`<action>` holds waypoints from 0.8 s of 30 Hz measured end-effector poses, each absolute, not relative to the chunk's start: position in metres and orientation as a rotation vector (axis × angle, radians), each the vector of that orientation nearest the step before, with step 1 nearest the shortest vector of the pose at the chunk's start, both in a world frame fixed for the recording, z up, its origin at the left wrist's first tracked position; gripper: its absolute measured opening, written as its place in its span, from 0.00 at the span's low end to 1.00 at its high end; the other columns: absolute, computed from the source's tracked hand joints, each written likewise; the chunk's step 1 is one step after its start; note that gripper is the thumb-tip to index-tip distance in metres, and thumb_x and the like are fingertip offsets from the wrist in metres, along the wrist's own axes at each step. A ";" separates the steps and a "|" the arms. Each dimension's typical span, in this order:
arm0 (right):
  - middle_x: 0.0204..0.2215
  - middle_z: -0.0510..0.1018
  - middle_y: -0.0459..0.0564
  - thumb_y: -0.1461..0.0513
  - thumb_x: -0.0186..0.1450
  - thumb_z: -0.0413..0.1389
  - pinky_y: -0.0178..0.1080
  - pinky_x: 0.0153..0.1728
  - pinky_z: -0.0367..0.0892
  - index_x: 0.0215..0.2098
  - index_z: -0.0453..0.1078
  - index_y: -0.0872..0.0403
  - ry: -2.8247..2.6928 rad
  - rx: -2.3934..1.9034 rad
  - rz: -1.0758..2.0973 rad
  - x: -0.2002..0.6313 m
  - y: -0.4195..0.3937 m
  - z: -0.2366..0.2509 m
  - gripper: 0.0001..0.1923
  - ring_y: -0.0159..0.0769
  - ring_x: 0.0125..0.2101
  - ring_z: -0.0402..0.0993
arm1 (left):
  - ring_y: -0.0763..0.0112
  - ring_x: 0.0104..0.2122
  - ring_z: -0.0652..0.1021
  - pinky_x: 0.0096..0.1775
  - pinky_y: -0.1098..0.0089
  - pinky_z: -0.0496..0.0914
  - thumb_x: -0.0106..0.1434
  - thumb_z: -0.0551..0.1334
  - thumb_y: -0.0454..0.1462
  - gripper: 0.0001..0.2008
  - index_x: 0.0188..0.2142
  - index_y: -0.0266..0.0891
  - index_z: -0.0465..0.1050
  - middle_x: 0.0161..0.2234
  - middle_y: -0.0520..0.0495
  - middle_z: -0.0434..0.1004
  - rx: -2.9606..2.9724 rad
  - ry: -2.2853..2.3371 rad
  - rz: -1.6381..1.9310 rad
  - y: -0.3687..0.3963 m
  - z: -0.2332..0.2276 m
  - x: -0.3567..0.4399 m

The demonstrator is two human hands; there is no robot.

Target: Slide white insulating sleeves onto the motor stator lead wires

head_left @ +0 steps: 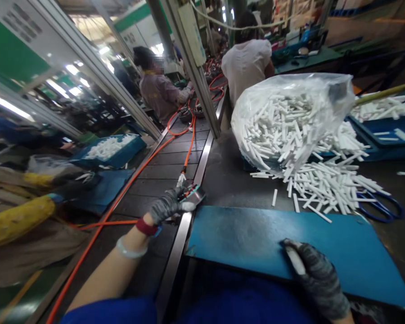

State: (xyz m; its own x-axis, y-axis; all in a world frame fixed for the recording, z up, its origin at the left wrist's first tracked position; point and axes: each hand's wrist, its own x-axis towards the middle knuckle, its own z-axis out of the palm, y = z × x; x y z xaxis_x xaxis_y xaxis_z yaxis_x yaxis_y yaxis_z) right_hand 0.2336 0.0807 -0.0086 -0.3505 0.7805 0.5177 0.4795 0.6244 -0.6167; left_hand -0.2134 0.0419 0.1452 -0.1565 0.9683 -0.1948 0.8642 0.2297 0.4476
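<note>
The dark worktop (pixel 229 180) is carrying a blue mat (pixel 256 238) and a plastic bag (pixel 290 117) spilling white tubes (pixel 324 184). The gloved left hand (pixel 167 204) is gripping a small metal part (pixel 194 195) at the conveyor's edge. The right hand (pixel 319 281) is resting on the mat, closed around one white tube (pixel 295 261).
</note>
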 end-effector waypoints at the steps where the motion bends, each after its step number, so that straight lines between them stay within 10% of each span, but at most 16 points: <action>1: 0.39 0.88 0.50 0.58 0.75 0.55 0.37 0.42 0.80 0.46 0.81 0.51 -2.049 -0.943 0.401 0.233 0.081 -0.006 0.12 0.37 0.37 0.86 | 0.52 0.51 0.82 0.57 0.56 0.73 0.62 0.68 0.54 0.33 0.62 0.40 0.74 0.53 0.41 0.83 1.711 2.042 0.308 0.040 0.145 -0.194; 8: 0.38 0.87 0.50 0.59 0.77 0.53 0.35 0.40 0.79 0.48 0.78 0.53 -2.096 -0.898 0.268 0.229 0.082 0.010 0.11 0.35 0.35 0.86 | 0.38 0.58 0.78 0.65 0.39 0.64 0.62 0.72 0.47 0.30 0.60 0.35 0.77 0.57 0.30 0.80 2.071 2.046 -0.208 0.046 0.134 -0.077; 13: 0.37 0.87 0.50 0.58 0.76 0.54 0.36 0.40 0.79 0.47 0.79 0.52 -2.113 -0.940 0.297 0.231 0.081 0.012 0.11 0.37 0.35 0.85 | 0.54 0.61 0.76 0.64 0.53 0.70 0.66 0.63 0.33 0.28 0.66 0.42 0.70 0.63 0.40 0.75 2.325 1.509 0.259 0.046 0.157 -0.107; 17: 0.37 0.87 0.51 0.57 0.76 0.54 0.37 0.40 0.79 0.46 0.79 0.53 -2.123 -0.962 0.272 0.232 0.081 0.012 0.13 0.38 0.34 0.85 | 0.66 0.47 0.83 0.55 0.62 0.77 0.68 0.64 0.34 0.16 0.55 0.43 0.77 0.49 0.45 0.83 1.981 1.506 0.856 0.071 0.173 -0.153; 24: 0.36 0.87 0.50 0.54 0.78 0.51 0.37 0.39 0.80 0.44 0.80 0.53 -2.124 -0.987 0.259 0.230 0.082 0.013 0.18 0.38 0.34 0.86 | 0.59 0.67 0.71 0.64 0.49 0.69 0.71 0.61 0.47 0.32 0.72 0.57 0.56 0.71 0.45 0.63 1.751 1.291 1.362 0.148 0.126 -0.202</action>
